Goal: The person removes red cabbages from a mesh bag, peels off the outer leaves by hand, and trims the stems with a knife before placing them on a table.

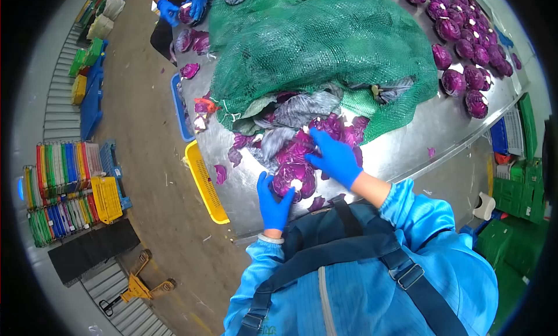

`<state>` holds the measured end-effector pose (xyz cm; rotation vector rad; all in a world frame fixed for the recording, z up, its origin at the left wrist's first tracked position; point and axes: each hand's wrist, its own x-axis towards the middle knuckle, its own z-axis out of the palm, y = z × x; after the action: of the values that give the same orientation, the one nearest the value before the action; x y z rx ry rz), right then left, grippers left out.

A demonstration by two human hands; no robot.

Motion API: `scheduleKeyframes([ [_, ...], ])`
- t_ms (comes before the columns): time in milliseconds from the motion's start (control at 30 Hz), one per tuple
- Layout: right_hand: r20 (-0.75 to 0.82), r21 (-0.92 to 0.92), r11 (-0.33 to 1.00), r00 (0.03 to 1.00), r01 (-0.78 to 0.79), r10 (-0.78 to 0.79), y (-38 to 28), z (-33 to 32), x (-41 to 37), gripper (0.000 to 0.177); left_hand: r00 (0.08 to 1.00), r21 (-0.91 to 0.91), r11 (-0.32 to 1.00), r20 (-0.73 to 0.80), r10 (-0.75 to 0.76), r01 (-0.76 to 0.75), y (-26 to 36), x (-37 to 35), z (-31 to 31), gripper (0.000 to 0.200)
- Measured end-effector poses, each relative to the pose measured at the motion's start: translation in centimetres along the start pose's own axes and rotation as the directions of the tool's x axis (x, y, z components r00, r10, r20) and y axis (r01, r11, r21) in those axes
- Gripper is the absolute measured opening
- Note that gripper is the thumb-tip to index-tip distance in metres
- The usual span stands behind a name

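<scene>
Our left hand (pixel 273 203) grasps the cabbage (pixel 292 176) from the side at the desk's (pixel 418 138) near edge. Our right hand (pixel 336 158) lies released, fingers spread, on its upper leaves. Behind it sprawls the net (pixel 314 45), and trimmed heads (pixel 465 39) fill the far right corner.

Bright overhead glare on steel table (pixel 407 144); fisheye edges perhaps blurred.

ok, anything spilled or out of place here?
Yes. Loose purple leaves litter the steel table around the red cabbage in the left hand, some at the edge by the yellow crate. The green net sack gapes open, leaves spilling out.
</scene>
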<state>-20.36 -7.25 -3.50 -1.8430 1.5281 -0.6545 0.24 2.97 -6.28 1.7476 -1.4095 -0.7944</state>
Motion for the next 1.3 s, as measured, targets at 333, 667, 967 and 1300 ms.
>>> scheduleKeyframes([
  [333,0.283,0.221,0.969,0.958,-0.11,0.044,0.7,3.3,-2.8,0.073,0.928,0.209,0.961,0.287,-0.239,0.183,1.5,4.9,-2.5,0.061],
  [667,0.458,0.473,0.862,0.886,-0.181,-0.065,2.4,2.8,-4.8,0.074,0.919,0.226,0.925,0.184,-0.349,0.306,-5.8,7.6,-2.9,0.034],
  [967,0.487,0.422,0.883,0.873,-0.206,-0.029,2.7,1.9,-5.7,0.081,0.81,-0.124,0.802,0.139,-0.569,0.584,-3.8,0.2,-2.0,0.049],
  [1300,0.483,0.015,0.996,0.871,0.089,-0.085,0.7,2.2,-3.1,0.053,0.815,-0.3,0.773,0.37,-0.446,0.559,-0.7,-2.8,0.3,0.078],
])
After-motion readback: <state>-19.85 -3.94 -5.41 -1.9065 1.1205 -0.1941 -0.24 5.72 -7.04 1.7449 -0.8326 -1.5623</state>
